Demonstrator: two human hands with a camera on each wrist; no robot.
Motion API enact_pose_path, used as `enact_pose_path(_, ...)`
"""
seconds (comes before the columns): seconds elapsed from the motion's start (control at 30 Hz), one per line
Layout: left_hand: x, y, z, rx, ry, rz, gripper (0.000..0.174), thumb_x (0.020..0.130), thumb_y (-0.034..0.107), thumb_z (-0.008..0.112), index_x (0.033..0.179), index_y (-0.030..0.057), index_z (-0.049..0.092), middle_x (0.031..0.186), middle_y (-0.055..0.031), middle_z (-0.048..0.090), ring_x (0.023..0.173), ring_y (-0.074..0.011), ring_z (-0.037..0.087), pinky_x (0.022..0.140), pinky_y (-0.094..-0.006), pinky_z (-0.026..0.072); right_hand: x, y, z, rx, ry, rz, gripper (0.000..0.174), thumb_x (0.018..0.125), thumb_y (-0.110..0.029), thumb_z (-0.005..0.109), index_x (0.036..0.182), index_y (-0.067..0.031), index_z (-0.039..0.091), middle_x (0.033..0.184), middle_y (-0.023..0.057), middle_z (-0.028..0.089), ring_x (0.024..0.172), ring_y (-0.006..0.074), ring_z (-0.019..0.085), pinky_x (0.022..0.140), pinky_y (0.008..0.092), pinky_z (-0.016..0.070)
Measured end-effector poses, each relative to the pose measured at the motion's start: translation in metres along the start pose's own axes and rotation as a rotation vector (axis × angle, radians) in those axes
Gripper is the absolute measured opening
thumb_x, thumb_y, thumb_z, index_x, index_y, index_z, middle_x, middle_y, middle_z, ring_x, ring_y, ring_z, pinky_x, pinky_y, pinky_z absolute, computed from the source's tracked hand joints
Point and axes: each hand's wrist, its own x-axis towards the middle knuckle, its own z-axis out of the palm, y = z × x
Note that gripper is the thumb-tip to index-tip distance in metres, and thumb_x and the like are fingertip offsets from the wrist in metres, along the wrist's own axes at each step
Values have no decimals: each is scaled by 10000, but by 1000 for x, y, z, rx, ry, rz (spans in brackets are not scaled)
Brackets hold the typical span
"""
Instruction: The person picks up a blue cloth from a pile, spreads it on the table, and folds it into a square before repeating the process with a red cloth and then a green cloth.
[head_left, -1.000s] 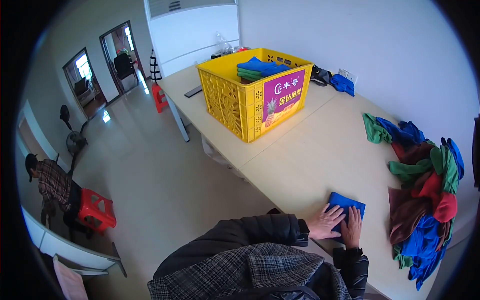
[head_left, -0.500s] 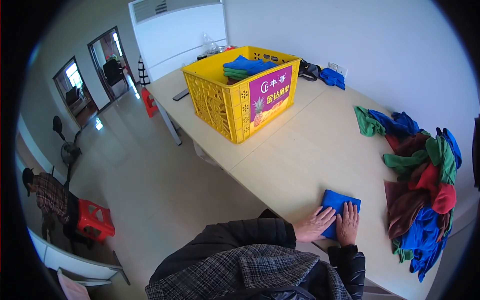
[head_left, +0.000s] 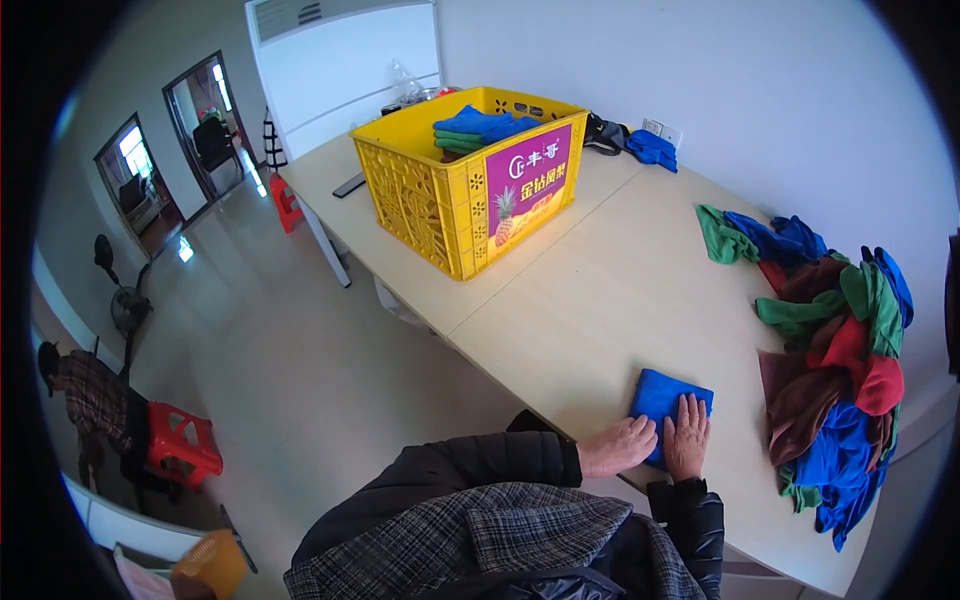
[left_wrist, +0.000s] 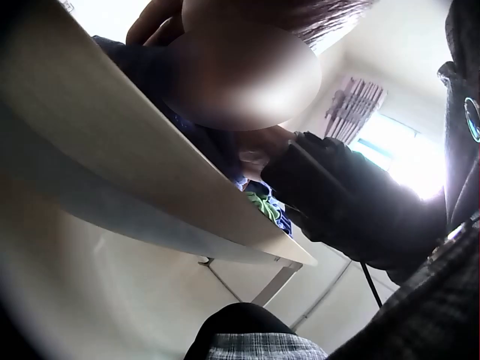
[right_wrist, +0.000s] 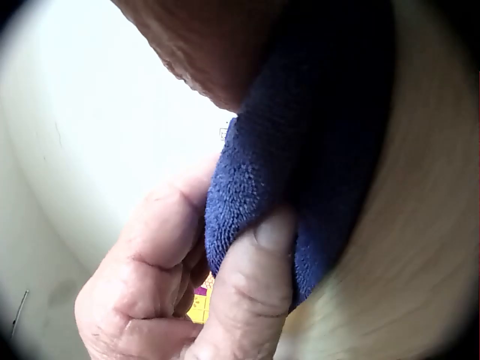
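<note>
A folded blue towel (head_left: 660,395) lies near the table's front edge. My left hand (head_left: 615,447) is at its near left side, fingers bent. In the right wrist view the thumb and fingers of the left hand (right_wrist: 161,277) pinch a folded edge of the terry towel (right_wrist: 244,187). Flat on top of the towel rests my right hand (head_left: 688,440), its fingers stretched out and pointing away from me. The left wrist view is mostly blurred by the hand close to the lens.
A loose heap of blue, green, red and brown towels (head_left: 835,350) lies along the right side. Farther back stands a yellow crate (head_left: 415,210) holding folded blue and green towels (head_left: 485,125). A phone-like dark slab (head_left: 349,186) lies beside it. Another person (head_left: 100,405) sits at far left.
My left hand has gone from lying flat on the blue towel to pinching its edge with bent fingers. The right hand stays flat on it. The head view has shifted slightly.
</note>
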Motion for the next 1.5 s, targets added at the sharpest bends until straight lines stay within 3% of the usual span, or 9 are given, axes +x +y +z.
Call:
enact_pose_path(0.1,2,-2,0,56,64,21,397,876,198,570,1159,-76,613,1137,-220,618,1087,-301,575,841,-343,512,-2,3,1,-7,-1,10,573,1016,-319,491,1516,-52,409,1586,163,382,1501,375,273,1221,504,193)
enact_pose_path(0.37,25,19,-7,295,28,-94,392,907,214,557,1173,-69,611,1037,-196,653,945,-310,629,724,-371,535,-2,7,10,-22,35,5,586,1009,-346,514,1509,-53,423,1582,153,397,1497,359,288,1222,493,200)
enact_pose_path(0.53,34,18,-2,355,-81,-60,397,933,213,532,1207,-65,607,1010,-189,667,880,-313,647,699,-374,542,-3,6,8,-26,43,-4,583,1013,-355,509,1510,-63,424,1585,147,395,1497,355,287,1218,496,205)
enact_pose_path(0.77,23,15,-7,398,-18,-19,405,898,184,558,1190,-96,593,1091,-249,659,1016,-342,660,787,-375,560,-3,-3,1,-12,26,43,585,1014,-366,501,1512,-69,426,1590,143,389,1500,357,282,1218,501,202)
enact_pose_path(1.03,18,14,-11,307,-96,-15,418,897,184,564,1187,-115,601,1173,-303,641,1103,-384,645,852,-396,564,-6,-8,-6,6,12,61,583,1012,-364,489,1510,-66,429,1594,147,379,1501,358,279,1221,508,194)
enact_pose_path(1.5,6,11,-12,210,-56,-3,438,897,187,550,1198,-127,600,1253,-331,601,1190,-430,589,966,-450,520,-7,-13,-8,17,57,33,563,1001,-335,511,1484,-51,463,1571,159,411,1484,370,307,1220,497,206)
